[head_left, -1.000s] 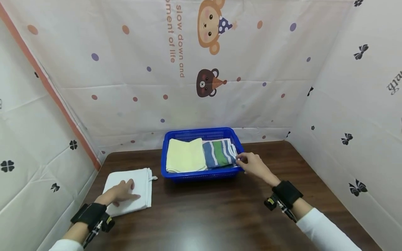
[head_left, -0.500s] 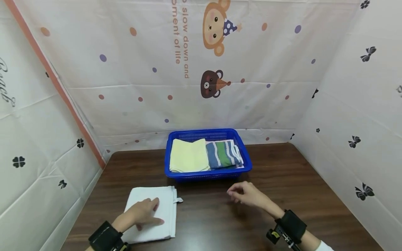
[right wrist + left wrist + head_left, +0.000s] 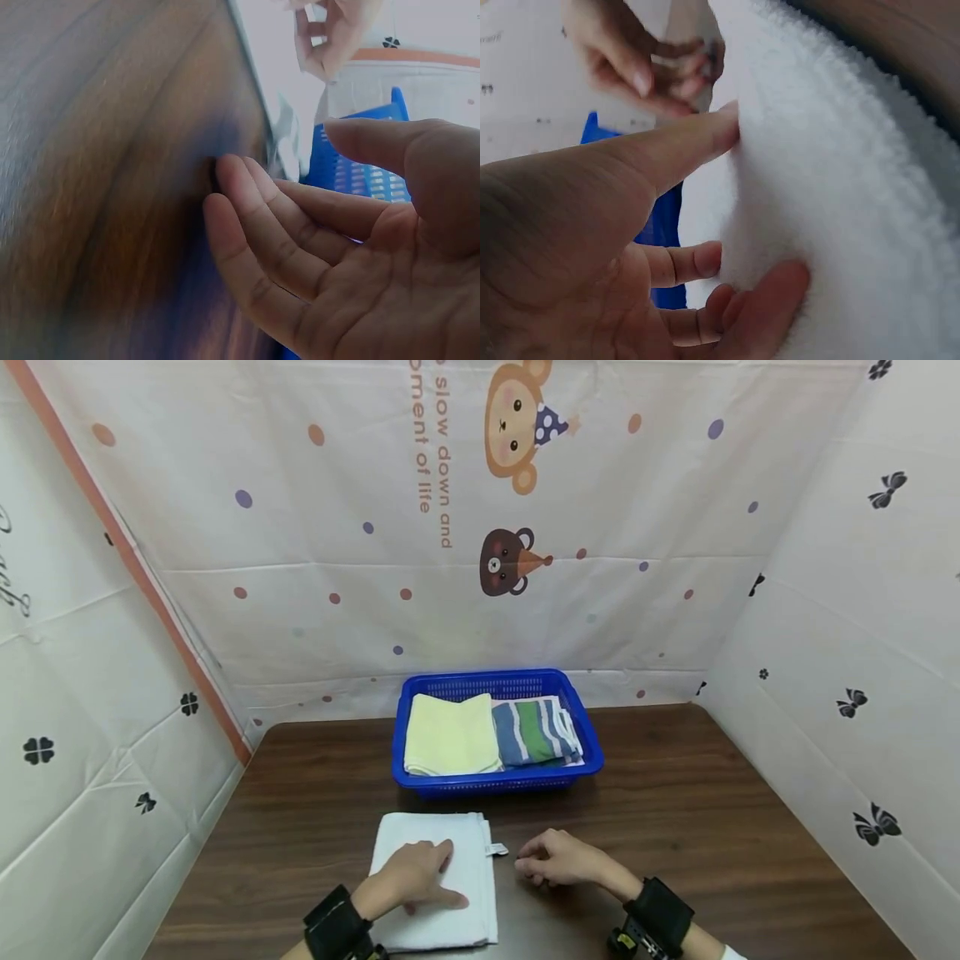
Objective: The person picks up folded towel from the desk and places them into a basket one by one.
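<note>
A folded white towel [image 3: 465,868] lies on the table in front of the basket, a small tag [image 3: 497,850] sticking out from its right edge. My left hand [image 3: 411,875] rests on top of it, thumb and fingers spread; in the left wrist view the fingertips [image 3: 780,292] press into its fluffy surface. Just right of the tag is my right hand [image 3: 558,860], low over the wood with nothing in it. Its fingers [image 3: 262,232] are loosely bent in the right wrist view, thumb apart.
A blue plastic basket [image 3: 498,787] stands at the back of the brown table [image 3: 675,818]. Inside it sit a folded yellow cloth [image 3: 453,735] and a striped blue, green and white cloth [image 3: 534,731]. Printed curtains [image 3: 420,610] enclose the back and both sides.
The left hand has slid the white towel rightward and nearer, to the front of the basket. My right hand has left the striped cloth and come down toward the towel's tag.
</note>
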Tool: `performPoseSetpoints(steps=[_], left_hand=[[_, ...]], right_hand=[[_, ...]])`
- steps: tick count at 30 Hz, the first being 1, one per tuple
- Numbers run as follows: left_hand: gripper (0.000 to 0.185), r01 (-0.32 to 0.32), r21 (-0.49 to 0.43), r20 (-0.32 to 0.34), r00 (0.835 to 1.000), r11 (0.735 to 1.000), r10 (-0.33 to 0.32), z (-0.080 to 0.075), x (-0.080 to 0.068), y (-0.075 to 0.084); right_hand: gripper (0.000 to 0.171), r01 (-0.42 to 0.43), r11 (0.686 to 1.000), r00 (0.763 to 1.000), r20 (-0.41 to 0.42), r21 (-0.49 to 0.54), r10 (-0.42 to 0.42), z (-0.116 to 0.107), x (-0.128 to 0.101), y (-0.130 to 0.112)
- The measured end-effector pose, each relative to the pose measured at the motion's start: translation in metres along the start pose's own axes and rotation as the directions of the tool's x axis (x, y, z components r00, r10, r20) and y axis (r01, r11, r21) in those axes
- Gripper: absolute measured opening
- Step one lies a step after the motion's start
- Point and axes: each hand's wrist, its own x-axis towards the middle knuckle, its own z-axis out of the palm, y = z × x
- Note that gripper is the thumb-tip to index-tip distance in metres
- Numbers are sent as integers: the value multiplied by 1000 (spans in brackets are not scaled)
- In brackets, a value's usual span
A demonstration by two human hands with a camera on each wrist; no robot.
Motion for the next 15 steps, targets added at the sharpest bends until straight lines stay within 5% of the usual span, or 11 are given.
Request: performPoseSetpoints(steps=[4,6,10,12,15], left_hand=[[44,-90,6,-20,996,996,90,9,12,14],[38,-139,-88,-22,990,986,138,12,14,15],[30,-248,-383,-81,969,890,235,6,11,-6],[29,-278,-440,-153,960,854,234,-2,4,-25],[26,-196,-402,-240,965,895,104,-13,-10,-57]], right_hand=[[25,-29,999,999,-14,17,29,4,1,1],[24,-29,999,999,-32,14,29,5,0,4],[22,-8,1000,998,-64,23,9,6,-3,10],[23,10,999,998,-64,45,-7,7,-6,14],[25,34,994,998,-54,103,-28,8,-8,17]])
